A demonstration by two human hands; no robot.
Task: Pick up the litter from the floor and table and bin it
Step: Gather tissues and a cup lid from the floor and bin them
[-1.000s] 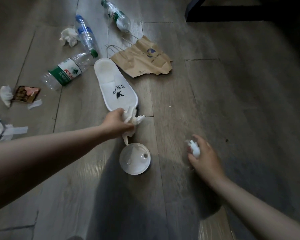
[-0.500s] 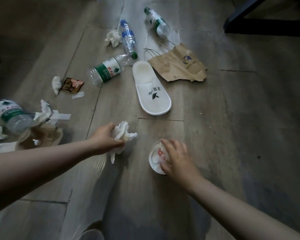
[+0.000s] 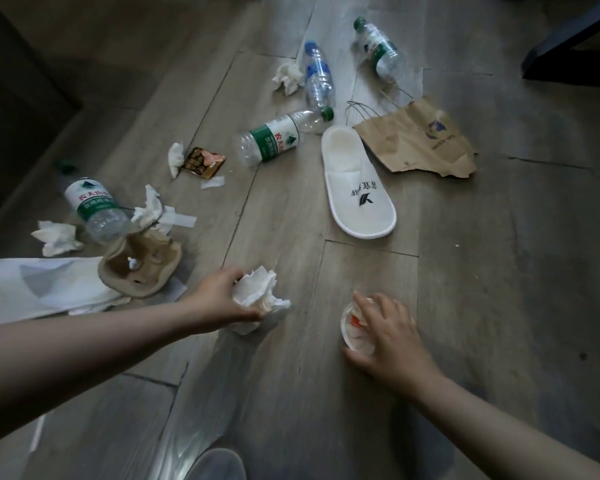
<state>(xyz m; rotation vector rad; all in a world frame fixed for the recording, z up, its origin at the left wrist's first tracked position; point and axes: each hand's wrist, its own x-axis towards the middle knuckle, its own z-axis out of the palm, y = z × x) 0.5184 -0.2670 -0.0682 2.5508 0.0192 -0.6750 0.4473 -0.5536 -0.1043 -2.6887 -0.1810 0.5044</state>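
Left hand (image 3: 219,296): fingers and thumb curled round a crumpled white paper tissue (image 3: 258,294), which I hold just above the grey wood-plank floor (image 3: 499,271); part of the tissue hangs below my grip.

Right hand (image 3: 392,336): fingers arched over a round clear plastic lid (image 3: 354,336) lying on the floor, forefinger at its far rim and thumb at its near rim, so the lid is pinched between them. White and red matter shows through the lid; I cannot tell what it is.

Litter on the floor beyond my hands:
- A white cloth slipper (image 3: 357,188) with dark print, sole down, between my hands and the far bottles.
- A torn brown paper bag (image 3: 416,143) with string handles, touching the slipper's heel end.
- A clear green-labelled bottle (image 3: 278,140) on its side, its cap near the slipper.
- A clear blue-labelled bottle (image 3: 317,77) just beyond it, with a white tissue wad (image 3: 286,77) beside it.
- A second green-labelled bottle (image 3: 378,46), farthest off.
- A dark printed snack wrapper (image 3: 203,161) with a small tissue (image 3: 175,157) touching its left edge.
- To my left, a third green-labelled bottle (image 3: 94,209) resting against a crumpled brown paper tray (image 3: 139,268), with loose tissues around both.
- A flat white bag (image 3: 32,285) under the tray.
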